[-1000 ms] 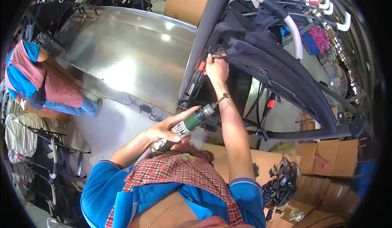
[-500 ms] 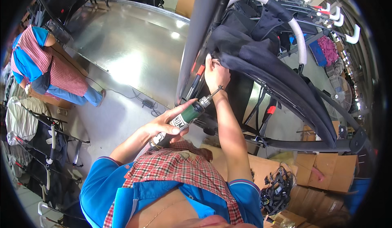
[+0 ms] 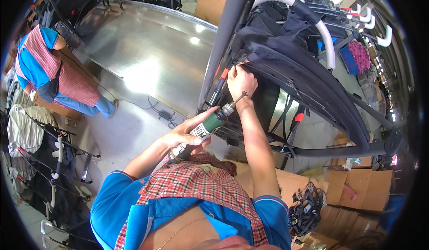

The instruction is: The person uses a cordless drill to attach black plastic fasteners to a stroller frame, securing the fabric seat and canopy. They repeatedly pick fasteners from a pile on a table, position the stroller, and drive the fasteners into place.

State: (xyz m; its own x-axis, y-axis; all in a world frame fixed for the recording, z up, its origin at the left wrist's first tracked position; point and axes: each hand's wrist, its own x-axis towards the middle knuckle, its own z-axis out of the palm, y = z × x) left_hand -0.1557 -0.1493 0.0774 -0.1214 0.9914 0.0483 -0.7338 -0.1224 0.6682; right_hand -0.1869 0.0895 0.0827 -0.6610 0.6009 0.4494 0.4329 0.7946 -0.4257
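Note:
A green and black electric screwdriver lies in my left hand, its fingers wrapped round the body. The long thin bit points up and right, passing close by my right wrist. My right hand is closed at the lower edge of a black fabric canopy, beside the dark metal tube of a stroller frame. What its fingertips grip is hidden behind the hand. Just left of it, a red clip sits on a thinner frame tube.
A shiny metal-topped table stretches beyond the frame on the left. Another person in a checked apron stands beside it. Folded stroller frames stand at lower left. Cardboard boxes and a heap of black straps are at lower right.
My right hand has shifted slightly down and right and turned, now curled more tightly below the canopy edge. The canopy edge beside it has moved. My left hand keeps the screwdriver.

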